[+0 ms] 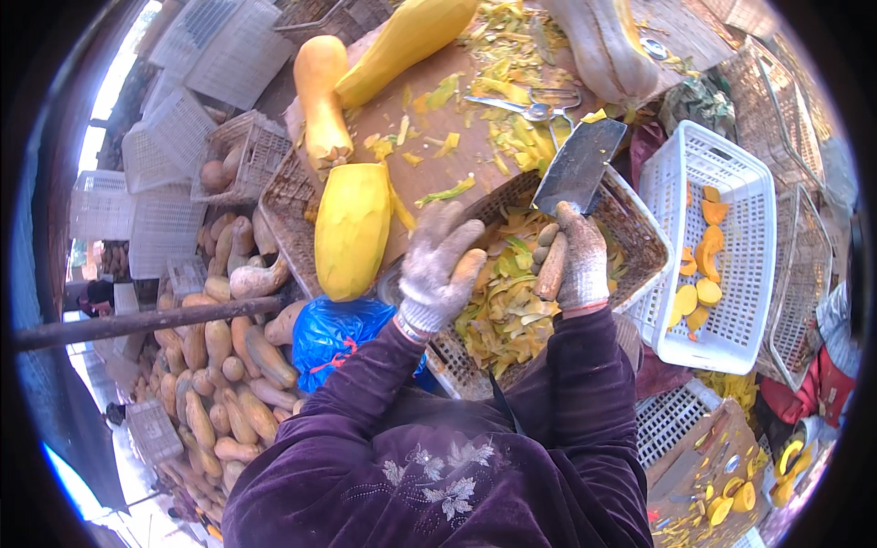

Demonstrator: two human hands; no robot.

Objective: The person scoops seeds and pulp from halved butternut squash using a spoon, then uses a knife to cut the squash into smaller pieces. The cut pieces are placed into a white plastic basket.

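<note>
My right hand (582,257), in a soiled knit glove, grips the wooden handle of a cleaver (581,164). The broad dark blade points away from me, with a yellow scrap at its far corner. My left hand (438,264), also gloved, is palm down near the front edge of the wooden board (438,164), fingers apart and holding nothing. Left of it stands a cut, peeled yellow squash piece (353,233). Farther back lie a long peeled squash (408,48) and a smaller orange squash (322,96). Below both hands, a crate (637,253) holds peelings (510,301).
Scissors (510,106) and a peeler (555,99) lie among scraps, near an unpeeled squash (606,48). At right, a white crate (743,274) contains orange chunks. A blue plastic bag (336,335), a horizontal pole (151,322) and a large squash pile (219,397) are on the left.
</note>
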